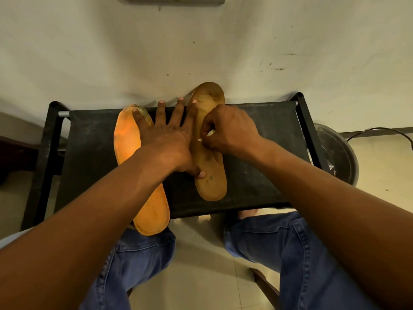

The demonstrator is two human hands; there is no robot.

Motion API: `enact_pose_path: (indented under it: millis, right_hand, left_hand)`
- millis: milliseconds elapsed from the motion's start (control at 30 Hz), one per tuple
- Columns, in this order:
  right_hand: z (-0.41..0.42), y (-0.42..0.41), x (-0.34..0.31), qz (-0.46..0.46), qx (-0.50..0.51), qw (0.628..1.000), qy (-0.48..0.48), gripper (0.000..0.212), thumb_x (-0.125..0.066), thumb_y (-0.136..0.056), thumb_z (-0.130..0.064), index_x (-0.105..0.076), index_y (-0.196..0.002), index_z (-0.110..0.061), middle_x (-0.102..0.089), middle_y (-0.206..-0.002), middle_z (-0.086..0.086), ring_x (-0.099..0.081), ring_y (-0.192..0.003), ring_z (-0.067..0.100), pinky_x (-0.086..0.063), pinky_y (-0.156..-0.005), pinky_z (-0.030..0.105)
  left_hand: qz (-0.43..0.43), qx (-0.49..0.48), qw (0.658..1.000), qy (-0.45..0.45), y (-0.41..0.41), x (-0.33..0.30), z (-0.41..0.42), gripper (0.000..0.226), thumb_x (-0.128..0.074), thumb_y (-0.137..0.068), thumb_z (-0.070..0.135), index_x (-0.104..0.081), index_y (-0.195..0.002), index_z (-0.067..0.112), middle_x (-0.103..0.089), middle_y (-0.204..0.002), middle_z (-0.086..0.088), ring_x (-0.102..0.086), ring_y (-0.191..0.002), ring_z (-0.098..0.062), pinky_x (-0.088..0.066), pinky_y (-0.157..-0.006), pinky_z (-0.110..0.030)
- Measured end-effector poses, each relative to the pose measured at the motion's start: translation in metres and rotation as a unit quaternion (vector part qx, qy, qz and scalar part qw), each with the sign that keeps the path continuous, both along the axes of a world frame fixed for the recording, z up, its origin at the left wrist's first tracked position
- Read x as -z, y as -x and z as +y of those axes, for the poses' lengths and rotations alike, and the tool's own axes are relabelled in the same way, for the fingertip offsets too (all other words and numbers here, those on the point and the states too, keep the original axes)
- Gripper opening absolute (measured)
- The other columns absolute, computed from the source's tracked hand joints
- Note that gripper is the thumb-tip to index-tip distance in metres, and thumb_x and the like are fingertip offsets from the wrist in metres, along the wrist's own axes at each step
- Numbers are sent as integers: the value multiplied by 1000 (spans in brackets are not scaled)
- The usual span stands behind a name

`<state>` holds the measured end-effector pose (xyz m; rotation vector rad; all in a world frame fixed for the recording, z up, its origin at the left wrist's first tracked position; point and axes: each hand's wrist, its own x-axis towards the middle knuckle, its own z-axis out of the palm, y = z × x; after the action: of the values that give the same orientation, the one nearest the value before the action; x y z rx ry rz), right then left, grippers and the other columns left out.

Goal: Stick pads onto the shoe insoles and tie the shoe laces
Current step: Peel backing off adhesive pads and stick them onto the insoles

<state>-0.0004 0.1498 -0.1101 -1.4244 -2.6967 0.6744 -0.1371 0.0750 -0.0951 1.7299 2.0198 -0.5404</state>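
On the black stool, left fingers splayed; right fingers pinch pad.

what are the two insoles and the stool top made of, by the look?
Orange insole: probably foam, matte; worn, crumbling toe edge. Brown insole: foam or leather-like, smooth, faint sheen, dark spots; can't tell which. Stool top: black woven fabric stretched between metal rails, dusty and scuffed.

Two insoles lie side by side on stool.
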Motion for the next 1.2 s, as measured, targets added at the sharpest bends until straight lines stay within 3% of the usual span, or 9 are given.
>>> enact_pose_path:
  millis: [200,467,667,800,933,1100,1200]
  right_hand:
    - [22,2,3,17,96,989,-113,20,-63,-83,-38,-75,-89,-23,-70,-89,-1,-66,-78,20,-59,-69,35]
    - [12,11,-2,-43,-27,999,-8,10,-74,-75,-30,-75,-79,-21,-68,-80,-3,-64,-72,16,-59,-65,35]
    - [24,5,3,-16,94,985,-146,20,-64,-85,-36,-71,-91,-17,-67,-86,2,-64,-77,22,-47,-64,30]
    - [16,10,2,9,42,996,-84,15,-64,-80,-30,-74,-81,-19,-70,-80,-1,-64,-72,18,-59,-67,35]
    - [5,18,1,-7,-6,999,-33,11,-67,-77,-28,-74,-75,-20,-69,-75,-2,-63,-70,18,-60,-65,38]
    - [23,7,2,-7,109,982,-153,21,-62,-82,-35,-72,-91,-19,-71,-87,1,-67,-77,23,-57,-68,34]
    - [23,7,5,-1,116,980,-160,24,-60,-85,-37,-73,-94,-20,-72,-90,0,-68,-79,22,-57,-70,34]
  left_hand:
    - [-5,-6,1000,6,1,1,1,156,-74,-57,84,42,-148,32,40,-161,2,28,-151,-38,2,-114,-77]
    - [-3,-6,1000,16,0,0,2,156,-74,-57,84,42,-148,32,41,-161,2,30,-150,-38,1,-115,-77]
    - [-7,-5,1000,15,1,0,2,157,-75,-56,85,42,-147,31,41,-160,1,29,-150,-39,2,-114,-77]
    - [-12,-6,1000,20,0,0,2,157,-75,-57,84,43,-147,32,42,-160,1,32,-149,-39,2,-114,-77]
    - [-19,-12,999,24,2,0,3,156,-76,-57,82,41,-148,33,44,-159,3,34,-148,-38,3,-114,-77]
    - [-20,-11,999,22,2,0,4,157,-76,-57,83,43,-146,33,43,-159,3,33,-149,-38,3,-114,-78]
    - [-16,-8,1000,18,1,0,4,158,-76,-56,83,43,-146,33,41,-160,2,31,-149,-38,2,-114,-78]
